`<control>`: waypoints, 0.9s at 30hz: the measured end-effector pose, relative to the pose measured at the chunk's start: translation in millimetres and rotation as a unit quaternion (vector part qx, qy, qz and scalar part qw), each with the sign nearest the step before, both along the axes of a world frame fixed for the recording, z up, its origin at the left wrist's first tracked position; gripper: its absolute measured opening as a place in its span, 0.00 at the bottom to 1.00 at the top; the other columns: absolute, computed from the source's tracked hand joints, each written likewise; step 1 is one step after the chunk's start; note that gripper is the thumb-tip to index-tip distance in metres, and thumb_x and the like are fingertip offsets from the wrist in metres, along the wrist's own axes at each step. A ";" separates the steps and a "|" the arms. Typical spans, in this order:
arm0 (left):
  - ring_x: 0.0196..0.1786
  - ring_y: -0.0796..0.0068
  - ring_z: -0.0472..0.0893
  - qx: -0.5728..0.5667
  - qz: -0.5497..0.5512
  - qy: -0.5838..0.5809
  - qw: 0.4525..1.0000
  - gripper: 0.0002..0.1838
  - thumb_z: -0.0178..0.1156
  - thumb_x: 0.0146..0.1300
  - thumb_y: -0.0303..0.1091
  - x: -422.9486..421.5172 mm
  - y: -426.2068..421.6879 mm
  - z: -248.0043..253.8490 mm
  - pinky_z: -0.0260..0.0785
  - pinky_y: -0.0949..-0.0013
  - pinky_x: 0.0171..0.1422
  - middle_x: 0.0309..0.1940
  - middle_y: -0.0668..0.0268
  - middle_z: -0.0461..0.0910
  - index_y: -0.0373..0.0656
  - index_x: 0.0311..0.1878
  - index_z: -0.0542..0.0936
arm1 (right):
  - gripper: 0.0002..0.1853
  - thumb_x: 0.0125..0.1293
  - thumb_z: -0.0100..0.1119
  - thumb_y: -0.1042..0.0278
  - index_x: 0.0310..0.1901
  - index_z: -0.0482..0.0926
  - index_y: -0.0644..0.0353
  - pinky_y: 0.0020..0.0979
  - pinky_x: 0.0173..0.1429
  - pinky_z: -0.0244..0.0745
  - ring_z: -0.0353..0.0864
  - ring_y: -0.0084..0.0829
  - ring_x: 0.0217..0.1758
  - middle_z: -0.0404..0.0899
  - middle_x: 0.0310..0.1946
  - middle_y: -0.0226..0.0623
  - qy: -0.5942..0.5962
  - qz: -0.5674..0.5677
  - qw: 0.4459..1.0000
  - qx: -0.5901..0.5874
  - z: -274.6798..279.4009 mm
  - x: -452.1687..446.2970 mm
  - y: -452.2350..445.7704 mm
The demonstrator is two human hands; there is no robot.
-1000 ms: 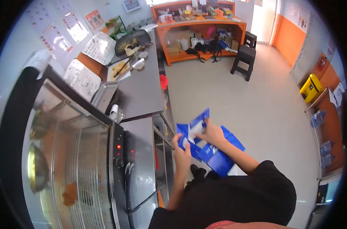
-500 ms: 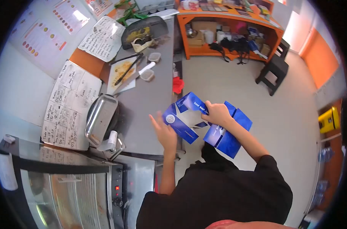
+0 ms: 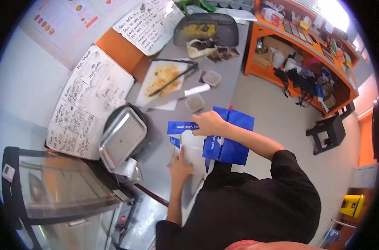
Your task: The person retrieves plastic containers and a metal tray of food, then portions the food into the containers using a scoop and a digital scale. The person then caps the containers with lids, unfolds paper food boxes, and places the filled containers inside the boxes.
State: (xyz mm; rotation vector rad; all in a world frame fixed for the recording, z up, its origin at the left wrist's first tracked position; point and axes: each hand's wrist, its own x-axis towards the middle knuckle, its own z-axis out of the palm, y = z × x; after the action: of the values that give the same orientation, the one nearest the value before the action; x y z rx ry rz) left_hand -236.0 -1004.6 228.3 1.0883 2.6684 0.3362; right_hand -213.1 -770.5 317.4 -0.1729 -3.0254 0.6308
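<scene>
A blue cardboard box (image 3: 236, 135) with a white inside is partly unfolded in front of me, at the edge of the grey counter (image 3: 158, 129). My right hand (image 3: 210, 123) is closed on its lettered blue flap, with the arm reaching across the larger panels. At the box's white inner side is my left hand (image 3: 180, 168), its fingers stretched out and touching or very near the card. Part of the box is hidden behind my right hand and forearm.
A cutting board (image 3: 150, 85) with food residue, black tongs (image 3: 173, 80), a white-handled knife (image 3: 196, 91) and small plastic tubs (image 3: 195, 103) lie farther along the counter. A metal tray (image 3: 123, 138) stands left, above a glass cabinet (image 3: 68, 183). An orange shelf unit (image 3: 254, 50) stands behind.
The view has turned, and the box is now over the counter edge instead of the floor. My left hand has moved from the blue side flap to the white inside.
</scene>
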 end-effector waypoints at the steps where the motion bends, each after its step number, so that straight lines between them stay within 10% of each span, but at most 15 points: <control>1: 0.54 0.47 0.67 -0.018 0.008 0.033 0.999 0.42 0.64 0.39 0.47 -9.6 7.2 15.8 0.65 0.48 0.49 0.56 0.49 0.60 0.59 0.62 0.59 | 0.25 0.45 0.56 0.45 0.35 0.73 0.62 0.40 0.33 0.72 0.77 0.46 0.28 0.76 0.22 0.47 -0.004 0.022 1.000 -0.012 -5.7 -19.5 5.6; 10: 0.64 0.35 0.47 -0.113 0.092 -0.094 0.985 0.50 0.61 0.36 0.64 -60.8 13.1 -30.5 0.49 0.41 0.60 0.63 0.41 0.46 0.55 0.64 0.56 | 0.55 0.30 0.64 0.33 0.60 0.55 0.58 0.39 0.36 0.72 0.78 0.46 0.33 0.77 0.31 0.45 -0.199 0.143 0.968 0.061 -26.6 -107.3 102.3; 18: 0.64 0.35 0.45 -0.167 0.309 -0.153 0.924 0.53 0.40 0.38 0.80 -66.6 59.2 -14.0 0.46 0.40 0.60 0.63 0.41 0.44 0.56 0.65 0.54 | 0.42 0.34 0.66 0.54 0.51 0.59 0.65 0.38 0.35 0.72 0.78 0.44 0.30 0.77 0.28 0.45 -0.256 0.187 0.945 0.081 -41.3 -127.8 105.1; 20: 0.65 0.35 0.43 -0.093 0.343 -0.103 0.929 0.53 0.41 0.39 0.79 -64.9 70.3 -20.2 0.46 0.38 0.59 0.64 0.41 0.43 0.55 0.65 0.54 | 0.43 0.35 0.66 0.53 0.54 0.59 0.64 0.35 0.37 0.72 0.78 0.40 0.31 0.77 0.27 0.43 -0.176 0.320 0.931 -0.015 -29.6 -113.8 106.7; 22: 0.65 0.36 0.42 -0.057 0.358 -0.068 0.929 0.52 0.43 0.40 0.78 -67.9 76.6 -22.9 0.46 0.37 0.59 0.64 0.43 0.42 0.54 0.66 0.53 | 0.45 0.37 0.66 0.52 0.56 0.57 0.64 0.32 0.41 0.70 0.77 0.36 0.36 0.76 0.32 0.44 -0.351 0.342 0.869 -0.069 31.4 -102.5 65.6; 27: 0.67 0.40 0.41 0.010 0.350 0.074 0.934 0.48 0.50 0.43 0.69 -56.7 93.1 -71.4 0.47 0.37 0.59 0.65 0.46 0.43 0.50 0.65 0.54 | 0.44 0.40 0.66 0.50 0.56 0.58 0.64 0.31 0.42 0.70 0.77 0.35 0.38 0.76 0.36 0.47 -0.335 0.331 0.855 -0.219 -16.5 -98.8 7.9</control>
State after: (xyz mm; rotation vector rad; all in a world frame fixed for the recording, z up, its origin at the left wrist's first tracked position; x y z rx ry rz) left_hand -292.7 -911.5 156.9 0.1189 3.1108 0.4103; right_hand -311.9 -762.6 300.9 0.8630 -3.4881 1.6090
